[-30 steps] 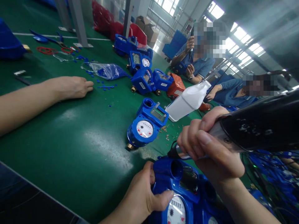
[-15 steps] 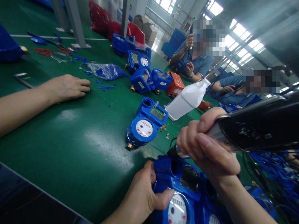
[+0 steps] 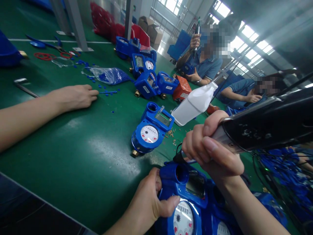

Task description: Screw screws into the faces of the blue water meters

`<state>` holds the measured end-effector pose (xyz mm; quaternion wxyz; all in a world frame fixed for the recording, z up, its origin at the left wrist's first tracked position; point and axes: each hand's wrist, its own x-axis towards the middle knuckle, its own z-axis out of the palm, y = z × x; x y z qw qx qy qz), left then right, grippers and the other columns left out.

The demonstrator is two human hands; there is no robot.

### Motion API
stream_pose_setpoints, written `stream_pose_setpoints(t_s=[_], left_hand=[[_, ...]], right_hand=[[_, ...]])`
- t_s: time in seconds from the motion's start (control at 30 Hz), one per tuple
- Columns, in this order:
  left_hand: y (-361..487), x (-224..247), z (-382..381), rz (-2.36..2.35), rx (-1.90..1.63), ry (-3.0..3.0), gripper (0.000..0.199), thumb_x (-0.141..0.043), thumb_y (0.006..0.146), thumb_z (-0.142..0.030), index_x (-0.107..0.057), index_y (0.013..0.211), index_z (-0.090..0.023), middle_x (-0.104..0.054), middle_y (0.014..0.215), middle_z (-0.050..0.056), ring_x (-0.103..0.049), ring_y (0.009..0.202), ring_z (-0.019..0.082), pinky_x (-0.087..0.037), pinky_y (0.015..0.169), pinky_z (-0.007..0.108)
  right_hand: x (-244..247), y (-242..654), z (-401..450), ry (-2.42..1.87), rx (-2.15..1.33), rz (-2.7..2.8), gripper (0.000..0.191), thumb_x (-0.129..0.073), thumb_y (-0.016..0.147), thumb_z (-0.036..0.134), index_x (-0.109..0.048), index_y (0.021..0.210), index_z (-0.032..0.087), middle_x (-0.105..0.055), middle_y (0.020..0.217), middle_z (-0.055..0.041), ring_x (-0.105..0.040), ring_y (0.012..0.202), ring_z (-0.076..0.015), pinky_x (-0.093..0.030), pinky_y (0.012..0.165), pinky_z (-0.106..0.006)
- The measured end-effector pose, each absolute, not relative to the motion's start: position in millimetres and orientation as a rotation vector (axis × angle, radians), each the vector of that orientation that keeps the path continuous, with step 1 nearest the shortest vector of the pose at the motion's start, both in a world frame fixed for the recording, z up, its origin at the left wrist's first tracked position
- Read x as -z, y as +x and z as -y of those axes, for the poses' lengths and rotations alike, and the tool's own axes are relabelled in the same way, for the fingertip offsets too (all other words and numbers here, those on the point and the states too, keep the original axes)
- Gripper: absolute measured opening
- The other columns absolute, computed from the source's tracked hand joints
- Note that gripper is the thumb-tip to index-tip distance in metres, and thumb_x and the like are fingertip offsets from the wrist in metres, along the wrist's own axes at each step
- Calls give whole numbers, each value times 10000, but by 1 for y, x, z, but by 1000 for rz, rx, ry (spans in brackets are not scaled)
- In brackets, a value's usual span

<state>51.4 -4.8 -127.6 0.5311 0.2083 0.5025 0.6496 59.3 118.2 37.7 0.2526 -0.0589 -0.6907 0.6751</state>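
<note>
Held meter: blue water meter (image 3: 171, 178), on the near part of the bench (image 3: 80, 169), between the two hands, its round dial (image 3: 183, 217) facing up.
Left hand: the left hand (image 3: 144, 199) grasps the meter's side, thumb over the housing beside the dial.
Right hand: the right hand (image 3: 215, 147) is clenched around a black-sleeved tool (image 3: 264, 120), whose dark nose (image 3: 179, 157) slopes down to the meter's far edge.
Step in hand: judged to be tool work at that far edge, with the left hand as brace.
Demand on the next move: a firm left grip and the nose in line with its working point; a slanted tool could slip off the edge.
Standing meter: a second blue meter (image 3: 149, 133), beyond the left hand, digits in its window.
Brass screws: scattered (image 3: 170, 133) beyond the right hand, near the white bottle (image 3: 193, 106).
Co-worker's hand: palm down (image 3: 80, 97) on the bench, well to the left of both hands.
Hidden: the tool's contact point, behind the meter's raised rim and the right fingers; it probably meets a fastener, though the view does not settle this.
Cut off: the dial's lower part, at the bottom border; the tool's rear end, at the right border.
Hard to make out: the neighbouring meter (image 3: 221, 227) right of the held one, partly covered and dim.
</note>
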Motion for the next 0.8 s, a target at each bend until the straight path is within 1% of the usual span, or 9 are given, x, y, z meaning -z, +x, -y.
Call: stream_pose_setpoints(t_s=[0.1,0.17,0.27,0.37,0.47,0.6,0.67,0.73,0.8], left_hand=[[49,125,5,-1218,-1538,491,474,-774,509,-324,-451,830,-192,-487,672,-24,-445,581,107,-325,524,223],[46,118,5,-1221,-1490,482,472,-753,506,-348,-426,812,-197,-438,650,-41,-402,561,93,-300,516,221],[40,107,6,-1204,-1437,496,487,-711,497,-403,-397,807,-200,-390,645,-54,-347,545,82,-271,509,223],[33,105,9,-1249,-1433,553,521,-713,484,-445,-395,813,-196,-320,625,-72,-284,545,78,-226,494,219],[23,109,13,-1298,-1431,637,515,-732,526,-464,-414,822,-187,-267,627,-78,-246,568,82,-200,501,221],[7,108,16,-1252,-1349,738,462,-713,640,-491,-453,841,-166,-274,646,-72,-251,588,85,-204,521,227],[2,103,20,-1216,-1313,749,460,-703,684,-489,-486,904,-148,-329,680,-58,-303,613,89,-236,544,222],[-1,94,27,-1234,-1297,688,469,-674,735,-487,-507,1001,-138,-391,706,-41,-365,645,96,-274,569,214],[-2,82,39,-1296,-1349,547,470,-632,781,-493,-508,1078,-150,-393,681,-47,-360,605,84,-266,536,199]], right_hand=[[-36,59,-118,-159,-1832,1876,246,-578,792,163,-469,984,273,-405,500,108,-345,355,-82,-353,379,-223],[-35,59,-118,-142,-1841,1880,286,-580,790,159,-480,1030,278,-410,501,107,-351,353,-81,-359,376,-223],[-35,59,-120,-88,-1879,1887,295,-594,778,165,-491,1029,280,-438,519,99,-393,368,-90,-388,382,-235],[-39,59,-122,-32,-1904,1891,296,-598,771,165,-493,1026,274,-457,533,97,-429,387,-94,-423,404,-249],[-46,59,-123,-23,-1894,1891,262,-570,782,165,-488,1007,271,-456,535,101,-438,404,-83,-431,431,-243],[-63,62,-128,128,-1800,1857,262,-584,750,181,-490,978,269,-442,530,103,-423,389,-74,-408,408,-228],[-76,69,-127,155,-1725,1835,249,-584,764,175,-494,975,271,-422,533,95,-401,392,-77,-399,414,-237],[-94,80,-121,88,-1641,1785,225,-579,769,170,-502,953,274,-395,528,90,-370,404,-83,-384,434,-242],[-111,94,-111,-21,-1595,1712,207,-600,735,160,-508,884,271,-366,499,92,-337,401,-85,-367,444,-236]])
